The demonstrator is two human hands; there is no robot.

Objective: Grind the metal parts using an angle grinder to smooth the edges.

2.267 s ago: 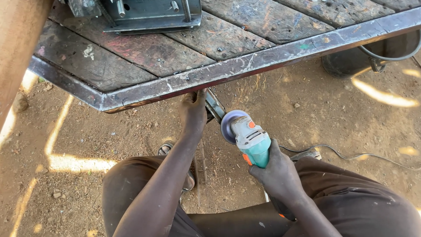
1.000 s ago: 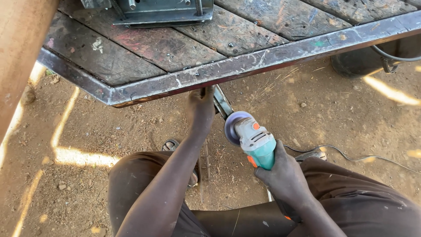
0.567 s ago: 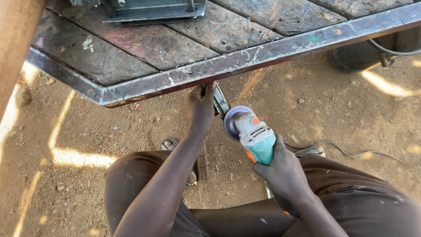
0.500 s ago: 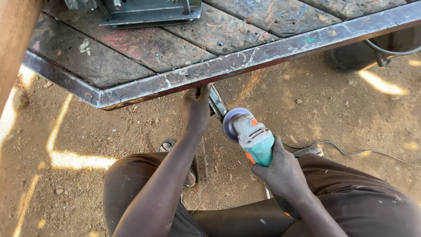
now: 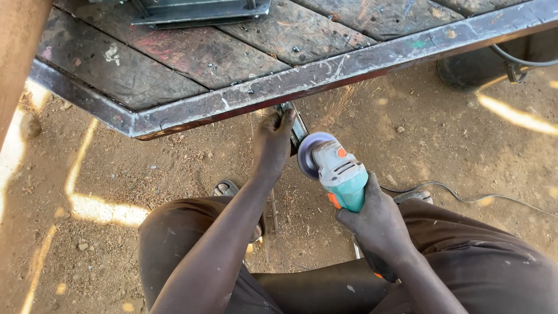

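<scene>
My right hand [image 5: 376, 220] is wrapped tight around the body of a teal and grey angle grinder with orange buttons [image 5: 340, 174], its disc end pointing up and away from that hand toward the underside of the counter edge. Thin orange sparks [image 5: 343, 100] fan out just above the disc. My left hand [image 5: 272, 142] sits just left of the grinder head, fingers curled closed around a narrow dark metal bar [image 5: 296, 123] that runs down from under the rusty steel-framed counter with worn wooden planks [image 5: 192, 110]. The two hands are near each other, not touching. A black power cord [image 5: 465, 197] trails over the dirt ground [image 5: 442, 139] to the right of my right hand. Below my left hand, a sandalled foot [image 5: 225, 189] shows past my knee. A grey metal frame piece [image 5: 203, 10] lies on the counter, well above both hands.
</scene>
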